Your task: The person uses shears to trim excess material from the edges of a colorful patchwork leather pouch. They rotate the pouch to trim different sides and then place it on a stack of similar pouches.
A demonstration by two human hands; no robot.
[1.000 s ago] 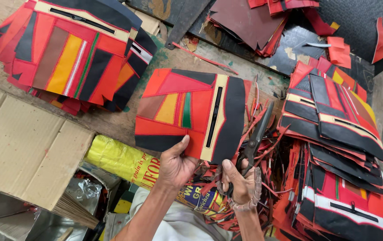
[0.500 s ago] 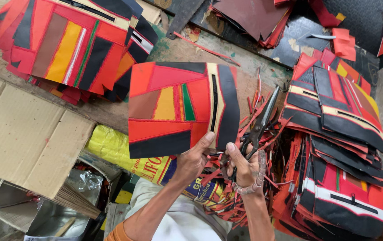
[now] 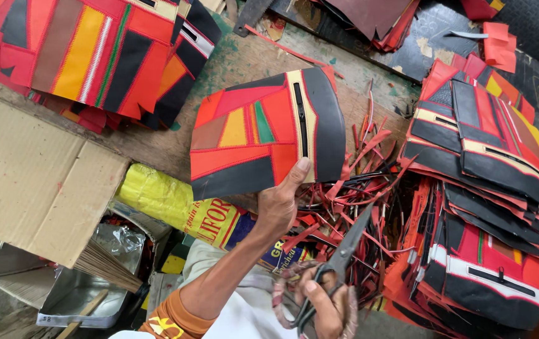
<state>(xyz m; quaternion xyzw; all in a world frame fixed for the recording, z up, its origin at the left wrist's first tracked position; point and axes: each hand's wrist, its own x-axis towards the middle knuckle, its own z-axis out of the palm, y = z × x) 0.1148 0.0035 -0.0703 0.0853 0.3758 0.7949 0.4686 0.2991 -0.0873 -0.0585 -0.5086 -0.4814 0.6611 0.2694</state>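
The left hand (image 3: 280,204) grips a patchwork panel (image 3: 266,135) by its lower edge, thumb pressed on the front near a black zipper strip, and holds it up tilted above the wooden worktable (image 3: 238,63). The panel is stitched from red, orange, yellow, green, brown and black pieces, with a cream band running beside the zipper. The right hand (image 3: 323,307) is closed through the wrapped handles of a pair of dark scissors (image 3: 338,260), whose blades point up toward the panel's lower right corner without touching it; whether the blades are parted cannot be told. The two hands are apart, the right lower and nearer the body. Under the scissors lies a heap of red and black trimmings (image 3: 360,182). To the right stands a stack of similar finished panels (image 3: 483,188), and another pile of panels (image 3: 93,56) lies at the upper left of the table. A flattened cardboard box (image 3: 24,176) sits at the left, with a yellow printed sack (image 3: 162,198) just beside it, below the held panel.
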